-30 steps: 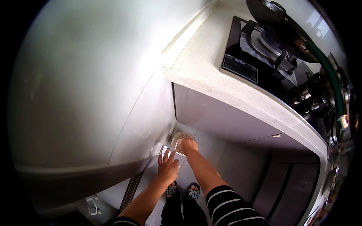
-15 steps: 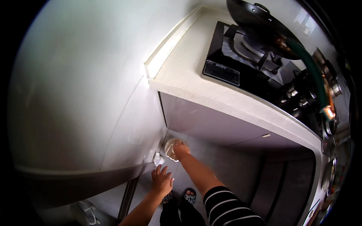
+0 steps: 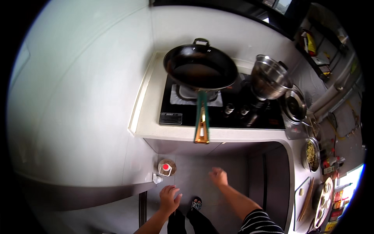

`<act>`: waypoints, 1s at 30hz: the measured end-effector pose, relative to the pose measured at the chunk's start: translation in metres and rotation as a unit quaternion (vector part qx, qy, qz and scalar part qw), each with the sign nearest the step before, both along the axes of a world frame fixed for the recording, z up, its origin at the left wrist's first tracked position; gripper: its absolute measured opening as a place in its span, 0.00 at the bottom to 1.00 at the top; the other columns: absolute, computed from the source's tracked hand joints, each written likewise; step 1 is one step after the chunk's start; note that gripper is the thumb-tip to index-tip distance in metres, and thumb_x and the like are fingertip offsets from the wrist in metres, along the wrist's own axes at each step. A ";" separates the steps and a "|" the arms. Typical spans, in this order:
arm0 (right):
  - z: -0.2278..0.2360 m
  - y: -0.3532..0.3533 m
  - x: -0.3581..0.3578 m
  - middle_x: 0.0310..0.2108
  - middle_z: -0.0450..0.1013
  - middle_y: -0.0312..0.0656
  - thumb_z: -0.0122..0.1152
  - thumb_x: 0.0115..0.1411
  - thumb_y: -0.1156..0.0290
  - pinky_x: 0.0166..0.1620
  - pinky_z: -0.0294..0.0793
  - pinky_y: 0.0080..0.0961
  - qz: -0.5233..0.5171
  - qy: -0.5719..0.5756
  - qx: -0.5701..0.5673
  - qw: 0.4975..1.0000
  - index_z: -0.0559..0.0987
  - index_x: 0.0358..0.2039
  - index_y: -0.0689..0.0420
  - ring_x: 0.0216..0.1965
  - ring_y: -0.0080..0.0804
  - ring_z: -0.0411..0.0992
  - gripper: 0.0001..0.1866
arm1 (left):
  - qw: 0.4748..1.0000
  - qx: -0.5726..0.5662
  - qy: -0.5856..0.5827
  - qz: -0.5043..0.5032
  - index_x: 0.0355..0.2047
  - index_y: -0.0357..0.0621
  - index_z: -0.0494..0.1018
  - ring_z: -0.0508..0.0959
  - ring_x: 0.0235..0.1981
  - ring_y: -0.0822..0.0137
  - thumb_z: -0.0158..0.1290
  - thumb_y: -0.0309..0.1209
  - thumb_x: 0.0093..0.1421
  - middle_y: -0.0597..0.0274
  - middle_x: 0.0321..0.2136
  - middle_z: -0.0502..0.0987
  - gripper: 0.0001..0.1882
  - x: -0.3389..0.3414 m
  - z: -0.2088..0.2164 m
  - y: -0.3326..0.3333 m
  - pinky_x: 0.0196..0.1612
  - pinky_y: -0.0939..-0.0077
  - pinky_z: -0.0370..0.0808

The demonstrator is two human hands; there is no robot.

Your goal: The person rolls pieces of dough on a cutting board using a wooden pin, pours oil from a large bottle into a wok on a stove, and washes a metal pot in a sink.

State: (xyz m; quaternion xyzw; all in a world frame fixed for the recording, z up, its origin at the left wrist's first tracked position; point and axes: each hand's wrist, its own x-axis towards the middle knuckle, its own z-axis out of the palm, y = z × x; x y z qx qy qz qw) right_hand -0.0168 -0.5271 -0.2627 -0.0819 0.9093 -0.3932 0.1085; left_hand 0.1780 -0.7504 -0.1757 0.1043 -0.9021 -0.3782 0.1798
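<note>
A clear plastic jug with a red cap (image 3: 166, 167) stands on the floor in the corner by the cabinet. Right beside it is a small white object (image 3: 157, 178) whose kind I cannot make out. Just below that, my left hand (image 3: 169, 199) hangs in the air, fingers apart and holding nothing. My right hand (image 3: 219, 177) is off to the right of the jug, above the floor. Its fingers look curled in, slightly blurred, with no held thing showing. A dark wok (image 3: 200, 70) with a green and gold handle rests on the stove.
On the black stove (image 3: 222, 123), metal pots (image 3: 271, 78) are stacked right of the wok, whose handle juts past the counter edge (image 3: 175, 133). Down the right counter stand a lidded pan (image 3: 295, 105), a bowl of chopped food (image 3: 310, 154) and a cutting board (image 3: 302, 201).
My right hand has left the jug and moved right. My left hand stays low with fingers apart. The view has shifted and turned, bringing the whole stove and right counter into sight.
</note>
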 end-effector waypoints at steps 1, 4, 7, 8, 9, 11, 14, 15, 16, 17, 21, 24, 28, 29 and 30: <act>0.045 -0.001 -0.030 0.29 0.75 0.48 0.65 0.49 0.62 0.36 0.74 0.35 -0.001 0.064 -0.023 0.998 0.79 0.37 0.61 0.29 0.45 0.74 0.18 | 1.000 0.000 0.008 -0.014 0.37 0.46 0.73 0.71 0.46 0.49 0.59 0.31 0.48 0.55 0.41 0.75 0.15 -0.007 0.016 0.002 0.50 0.56 0.64; 0.125 -0.015 -0.134 0.28 0.71 0.47 0.65 0.49 0.70 0.34 0.72 0.38 -0.062 0.243 -0.007 0.968 0.76 0.35 0.60 0.30 0.47 0.71 0.13 | 0.999 0.008 0.035 -0.041 0.37 0.45 0.73 0.72 0.44 0.49 0.60 0.30 0.48 0.54 0.40 0.75 0.14 -0.030 0.056 0.010 0.48 0.56 0.67; 0.176 -0.030 -0.222 0.39 0.70 0.50 0.66 0.48 0.66 0.42 0.72 0.37 -0.073 0.267 -0.001 0.961 0.74 0.47 0.60 0.40 0.48 0.71 0.25 | 0.998 0.017 0.051 -0.045 0.37 0.43 0.73 0.73 0.42 0.49 0.60 0.28 0.48 0.54 0.39 0.76 0.14 -0.051 0.073 0.020 0.47 0.58 0.69; 0.177 -0.034 -0.245 0.43 0.69 0.51 0.68 0.47 0.64 0.45 0.73 0.36 -0.068 0.265 0.045 0.961 0.72 0.51 0.60 0.44 0.49 0.71 0.30 | 0.997 0.021 0.058 -0.045 0.37 0.43 0.73 0.74 0.42 0.50 0.60 0.28 0.49 0.54 0.39 0.76 0.14 -0.058 0.074 0.024 0.47 0.59 0.69; 0.179 -0.043 -0.259 0.43 0.70 0.53 0.69 0.47 0.60 0.46 0.73 0.36 -0.077 0.277 0.085 0.954 0.75 0.46 0.63 0.44 0.49 0.72 0.28 | 0.997 0.024 0.064 -0.043 0.37 0.42 0.73 0.74 0.42 0.50 0.60 0.27 0.49 0.54 0.39 0.76 0.14 -0.063 0.073 0.027 0.46 0.59 0.70; 0.195 -0.060 -0.270 0.42 0.71 0.55 0.70 0.46 0.55 0.44 0.75 0.36 -0.062 0.195 0.149 0.967 0.77 0.38 0.63 0.41 0.50 0.73 0.26 | 0.997 0.034 0.061 -0.027 0.36 0.42 0.74 0.74 0.43 0.52 0.60 0.27 0.49 0.55 0.40 0.76 0.13 -0.068 0.067 0.033 0.47 0.62 0.70; 0.188 -0.075 -0.271 0.39 0.73 0.54 0.71 0.45 0.51 0.41 0.77 0.35 -0.046 0.232 0.187 0.953 0.79 0.32 0.62 0.39 0.50 0.75 0.25 | 0.998 0.041 0.056 -0.009 0.36 0.42 0.75 0.74 0.44 0.54 0.60 0.26 0.50 0.55 0.41 0.76 0.12 -0.068 0.052 0.038 0.48 0.64 0.70; 0.186 -0.075 -0.273 0.37 0.73 0.54 0.70 0.44 0.50 0.41 0.76 0.35 -0.045 0.245 0.205 0.946 0.79 0.31 0.62 0.38 0.49 0.75 0.26 | 0.997 0.042 0.058 -0.003 0.36 0.42 0.75 0.74 0.44 0.54 0.60 0.26 0.50 0.56 0.41 0.76 0.12 -0.069 0.045 0.039 0.48 0.64 0.70; 0.180 -0.070 -0.278 0.36 0.74 0.53 0.70 0.43 0.49 0.41 0.76 0.36 -0.039 0.267 0.206 0.941 0.79 0.31 0.62 0.38 0.49 0.75 0.27 | 0.997 0.057 0.050 0.000 0.36 0.42 0.75 0.74 0.44 0.54 0.60 0.26 0.50 0.56 0.41 0.76 0.11 -0.068 0.034 0.041 0.48 0.65 0.70; 0.176 -0.065 -0.283 0.35 0.74 0.53 0.70 0.43 0.49 0.41 0.75 0.37 -0.032 0.289 0.206 0.934 0.79 0.30 0.62 0.37 0.49 0.75 0.27 | 0.997 0.057 0.055 -0.004 0.36 0.42 0.75 0.74 0.44 0.54 0.59 0.27 0.50 0.56 0.40 0.76 0.11 -0.069 0.024 0.041 0.48 0.63 0.70; 0.171 -0.055 -0.288 0.29 0.76 0.53 0.70 0.42 0.48 0.40 0.74 0.40 -0.029 0.295 0.178 0.939 0.81 0.26 0.63 0.34 0.50 0.75 0.27 | 0.995 0.068 0.078 -0.003 0.36 0.43 0.74 0.74 0.44 0.53 0.59 0.28 0.51 0.56 0.39 0.76 0.11 -0.076 -0.018 0.033 0.48 0.61 0.69; 0.173 -0.062 -0.280 0.25 0.76 0.53 0.68 0.43 0.47 0.37 0.73 0.41 -0.015 0.324 0.174 0.930 0.82 0.24 0.61 0.32 0.51 0.75 0.25 | 0.992 0.072 0.099 0.022 0.36 0.42 0.74 0.73 0.44 0.53 0.59 0.27 0.51 0.56 0.40 0.76 0.11 -0.083 -0.033 0.024 0.48 0.61 0.69; 0.178 -0.060 -0.286 0.27 0.76 0.52 0.66 0.47 0.50 0.37 0.73 0.39 0.001 0.324 0.198 0.925 0.83 0.26 0.59 0.33 0.51 0.75 0.22 | 0.987 0.088 0.129 0.041 0.36 0.41 0.75 0.73 0.46 0.55 0.59 0.25 0.51 0.56 0.42 0.75 0.10 -0.090 -0.034 0.018 0.49 0.64 0.69; 0.180 -0.060 -0.286 0.27 0.76 0.52 0.66 0.47 0.50 0.38 0.73 0.39 0.007 0.321 0.194 0.927 0.83 0.27 0.59 0.33 0.51 0.75 0.22 | 0.986 0.092 0.134 0.044 0.36 0.41 0.75 0.73 0.46 0.55 0.59 0.25 0.51 0.56 0.42 0.75 0.10 -0.090 -0.035 0.017 0.50 0.64 0.69; 0.182 -0.061 -0.284 0.28 0.76 0.52 0.66 0.47 0.51 0.38 0.74 0.39 0.010 0.314 0.205 0.927 0.83 0.28 0.59 0.33 0.51 0.75 0.22 | 0.985 0.101 0.136 0.046 0.37 0.41 0.75 0.72 0.46 0.54 0.59 0.26 0.52 0.57 0.42 0.75 0.11 -0.090 -0.035 0.018 0.50 0.64 0.68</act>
